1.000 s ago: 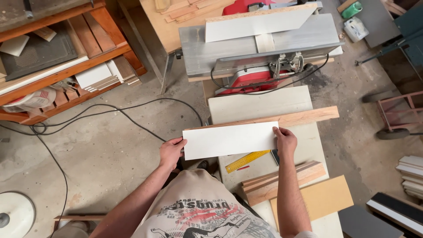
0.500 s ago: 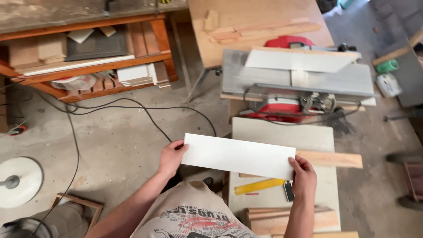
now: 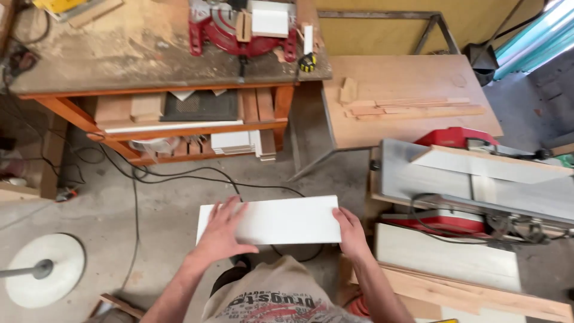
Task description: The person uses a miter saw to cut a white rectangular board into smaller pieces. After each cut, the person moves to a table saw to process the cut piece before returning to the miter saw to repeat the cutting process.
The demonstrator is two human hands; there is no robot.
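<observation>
The white board is held flat at waist height over the concrete floor, one hand at each short end. The left hand is spread across the top face with the fingers splayed and the thumb along the near edge; the right hand is closed around the right end, fingers curled under. Neither hand is shut tight; the board is pinched and steadied rather than clamped.

A level carry is best kept by even pressure at both ends, so that the long board is not twisted or dipped.

To the right, the corner of the table saw is near the board's right end, and the stacked panels lie just below the right forearm. Ahead, the orange workbench with its shelf is well apart. Black cables are strung across the floor, and a round white stand base sits to the left. The widest open room is seen ahead and to the left.
</observation>
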